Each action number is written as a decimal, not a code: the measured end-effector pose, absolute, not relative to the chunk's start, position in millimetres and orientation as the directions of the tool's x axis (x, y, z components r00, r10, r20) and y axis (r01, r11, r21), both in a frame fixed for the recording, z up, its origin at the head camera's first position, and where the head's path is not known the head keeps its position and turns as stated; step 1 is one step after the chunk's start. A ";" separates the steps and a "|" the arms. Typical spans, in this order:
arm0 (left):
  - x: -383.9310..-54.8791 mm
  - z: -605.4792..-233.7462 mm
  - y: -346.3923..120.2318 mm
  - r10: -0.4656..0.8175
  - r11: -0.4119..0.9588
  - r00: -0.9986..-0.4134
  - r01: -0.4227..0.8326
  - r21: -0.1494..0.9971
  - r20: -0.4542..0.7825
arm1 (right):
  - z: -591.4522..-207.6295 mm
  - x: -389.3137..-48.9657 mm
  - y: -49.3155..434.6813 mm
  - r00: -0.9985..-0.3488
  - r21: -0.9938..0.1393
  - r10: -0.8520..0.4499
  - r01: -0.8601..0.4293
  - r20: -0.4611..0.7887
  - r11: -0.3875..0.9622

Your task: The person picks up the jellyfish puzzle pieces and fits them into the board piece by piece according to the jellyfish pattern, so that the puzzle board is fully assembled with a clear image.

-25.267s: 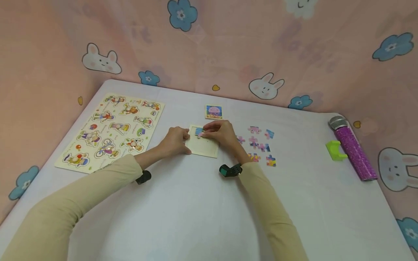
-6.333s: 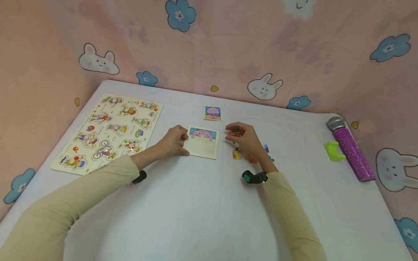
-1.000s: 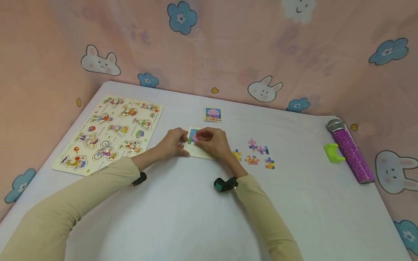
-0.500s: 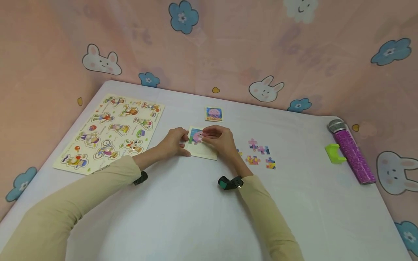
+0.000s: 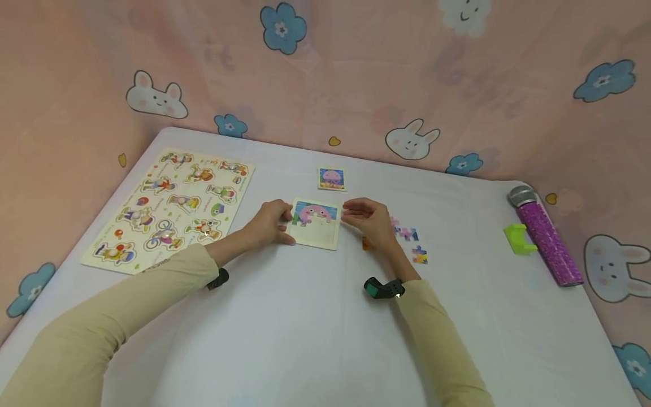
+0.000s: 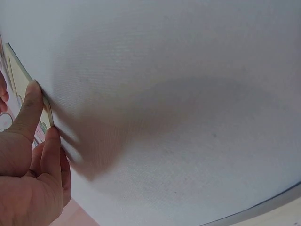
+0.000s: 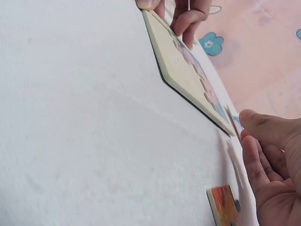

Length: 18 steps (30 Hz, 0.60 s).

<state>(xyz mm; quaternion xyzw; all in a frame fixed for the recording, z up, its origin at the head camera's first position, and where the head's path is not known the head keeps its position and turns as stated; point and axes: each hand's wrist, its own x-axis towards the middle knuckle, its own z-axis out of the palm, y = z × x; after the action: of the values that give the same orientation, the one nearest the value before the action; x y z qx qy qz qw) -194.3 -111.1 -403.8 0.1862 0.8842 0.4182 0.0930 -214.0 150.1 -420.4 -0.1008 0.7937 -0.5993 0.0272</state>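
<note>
My left hand (image 5: pixel 267 223) grips the left side of a small square puzzle board (image 5: pixel 312 243), its thumb and finger at the edge near one corner in the left wrist view. Puzzle pieces (image 5: pixel 314 210) fill the board's upper row and the left of the row below, forming a pink face on blue; the lower part is bare cream. Just off the board's right edge, my right hand (image 5: pixel 373 223) hovers with loosely bent fingers and nothing between thumb and fingertips. An orange puzzle piece (image 7: pixel 225 205) lies on the table below it, partly hidden in the head view.
More loose pieces (image 5: pixel 407 233) lie right of the right hand. A pink jellyfish picture card (image 5: pixel 331 178) is behind the board. A large figure puzzle (image 5: pixel 185 202) lies at left; a green plastic part (image 5: pixel 519 239) and purple glitter microphone (image 5: pixel 551 243) at right.
Over the longer span, the board has gained an upper row and a left piece beneath it. In the last second my right hand has moved off the board rightward; the left stays.
</note>
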 end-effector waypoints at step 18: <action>-186.6 -389.6 -105.7 0.380 0.636 -0.923 0.209 0.743 -0.065 | -409.5 -210.5 225.0 -0.991 -0.925 -0.111 -0.106 0.070 0.365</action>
<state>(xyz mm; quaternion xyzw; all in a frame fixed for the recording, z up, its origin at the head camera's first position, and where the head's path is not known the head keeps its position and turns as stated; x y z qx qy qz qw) -186.6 -105.7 -389.6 0.1640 0.8978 0.3941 0.1082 -210.5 225.0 -409.5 -0.0658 0.8263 -0.5594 0.0022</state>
